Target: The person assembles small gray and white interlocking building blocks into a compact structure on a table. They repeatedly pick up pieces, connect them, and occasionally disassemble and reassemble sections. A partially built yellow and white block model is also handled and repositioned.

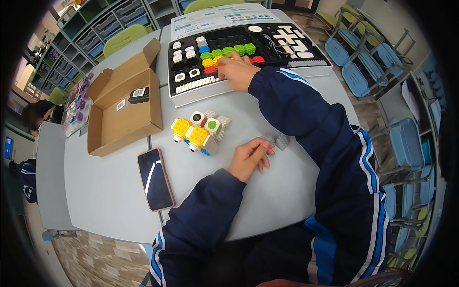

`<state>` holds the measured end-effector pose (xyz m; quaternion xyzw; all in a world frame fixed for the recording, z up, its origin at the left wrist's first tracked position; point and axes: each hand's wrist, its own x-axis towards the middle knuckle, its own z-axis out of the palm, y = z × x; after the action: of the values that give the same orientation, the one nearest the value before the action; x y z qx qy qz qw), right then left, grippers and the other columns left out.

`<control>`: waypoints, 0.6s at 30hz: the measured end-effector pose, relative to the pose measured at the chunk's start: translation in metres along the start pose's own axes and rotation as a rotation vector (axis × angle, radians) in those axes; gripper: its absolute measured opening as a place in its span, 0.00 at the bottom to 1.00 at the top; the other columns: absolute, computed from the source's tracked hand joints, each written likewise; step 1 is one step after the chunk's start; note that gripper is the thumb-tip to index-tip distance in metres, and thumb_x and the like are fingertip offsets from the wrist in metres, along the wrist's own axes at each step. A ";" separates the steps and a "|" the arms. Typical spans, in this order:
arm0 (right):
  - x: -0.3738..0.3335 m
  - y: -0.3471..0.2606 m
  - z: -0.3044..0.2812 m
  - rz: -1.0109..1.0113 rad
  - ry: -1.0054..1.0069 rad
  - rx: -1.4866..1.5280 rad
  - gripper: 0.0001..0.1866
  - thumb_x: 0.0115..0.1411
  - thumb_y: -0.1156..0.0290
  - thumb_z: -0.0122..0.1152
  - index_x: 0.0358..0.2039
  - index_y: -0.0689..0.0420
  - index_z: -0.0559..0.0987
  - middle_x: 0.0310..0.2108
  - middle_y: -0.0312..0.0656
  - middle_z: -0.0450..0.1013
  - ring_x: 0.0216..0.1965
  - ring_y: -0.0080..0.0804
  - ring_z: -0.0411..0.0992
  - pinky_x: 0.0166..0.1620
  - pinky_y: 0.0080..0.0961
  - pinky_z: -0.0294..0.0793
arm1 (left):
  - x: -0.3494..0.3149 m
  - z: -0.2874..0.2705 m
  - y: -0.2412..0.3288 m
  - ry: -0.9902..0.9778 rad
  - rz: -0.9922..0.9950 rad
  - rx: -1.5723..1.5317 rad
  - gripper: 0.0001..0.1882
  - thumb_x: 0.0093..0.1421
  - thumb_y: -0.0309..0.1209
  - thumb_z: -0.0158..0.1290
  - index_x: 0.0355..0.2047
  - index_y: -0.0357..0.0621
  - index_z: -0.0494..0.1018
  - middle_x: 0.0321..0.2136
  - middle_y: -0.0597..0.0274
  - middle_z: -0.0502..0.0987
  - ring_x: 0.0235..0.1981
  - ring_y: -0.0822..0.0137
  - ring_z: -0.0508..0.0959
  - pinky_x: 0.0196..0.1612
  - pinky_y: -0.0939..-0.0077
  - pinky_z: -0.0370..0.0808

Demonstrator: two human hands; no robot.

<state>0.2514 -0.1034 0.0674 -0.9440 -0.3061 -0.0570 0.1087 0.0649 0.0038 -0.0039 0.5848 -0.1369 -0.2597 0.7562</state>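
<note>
My right hand (239, 71) reaches into the black tray (224, 34) of a building-block kit. Its fingers bend down onto the row of red blocks (210, 70), beside yellow blocks (208, 62) and green blocks (228, 50); its fingertips are partly hidden. On the table, my left hand (251, 158) rests with curled fingers, thumb against the index finger; what they hold, if anything, is hidden. Grey studded blocks (282, 141) lie just beyond those fingertips. Left of them stands a built figure (198, 134) of yellow, white and blue blocks with round green and black pieces on top.
An open cardboard box (124, 103) with a black item (139, 95) inside stands at the left. A phone (156, 179) lies near the table's front. A printed sheet (224, 16) is behind the tray. Stacked blue chairs (366, 57) and shelves (107, 28) surround the table.
</note>
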 end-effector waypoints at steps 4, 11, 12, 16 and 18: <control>0.001 0.006 0.001 -0.052 -0.004 0.050 0.11 0.47 0.78 0.55 0.32 0.55 0.79 0.41 0.39 0.72 0.55 0.40 0.58 0.48 0.46 0.57 | 0.000 0.001 0.001 -0.004 0.009 0.007 0.16 0.68 0.36 0.44 0.41 0.33 0.73 0.33 0.57 0.77 0.24 0.72 0.76 0.21 0.81 0.72; 0.014 0.012 0.001 -0.041 -0.072 0.052 0.11 0.51 0.77 0.55 0.33 0.49 0.80 0.33 0.34 0.75 0.50 0.35 0.63 0.47 0.47 0.56 | 0.000 0.001 0.002 -0.006 0.006 0.012 0.16 0.68 0.36 0.44 0.41 0.33 0.73 0.33 0.57 0.77 0.23 0.73 0.76 0.21 0.81 0.71; 0.016 0.012 -0.001 -0.039 -0.086 0.048 0.11 0.51 0.77 0.55 0.33 0.48 0.80 0.33 0.34 0.76 0.50 0.34 0.65 0.46 0.48 0.56 | 0.000 0.001 0.002 -0.003 0.005 0.014 0.16 0.68 0.36 0.44 0.41 0.33 0.73 0.33 0.57 0.77 0.23 0.73 0.76 0.21 0.81 0.71; 0.024 0.016 -0.002 0.005 -0.060 0.148 0.12 0.50 0.77 0.57 0.33 0.46 0.81 0.30 0.31 0.78 0.41 0.31 0.73 0.45 0.46 0.56 | 0.000 0.001 0.001 -0.003 0.010 0.014 0.16 0.68 0.36 0.44 0.41 0.34 0.73 0.33 0.58 0.77 0.23 0.73 0.76 0.22 0.81 0.71; 0.029 0.017 -0.004 0.024 -0.056 0.142 0.12 0.49 0.77 0.59 0.32 0.46 0.82 0.29 0.30 0.79 0.38 0.30 0.76 0.45 0.45 0.56 | -0.001 0.001 0.002 -0.001 0.011 0.016 0.16 0.68 0.36 0.44 0.41 0.34 0.73 0.33 0.58 0.77 0.23 0.73 0.76 0.22 0.81 0.71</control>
<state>0.2842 -0.1014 0.0734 -0.9388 -0.3010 -0.0075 0.1674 0.0638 0.0039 -0.0015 0.5902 -0.1425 -0.2547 0.7527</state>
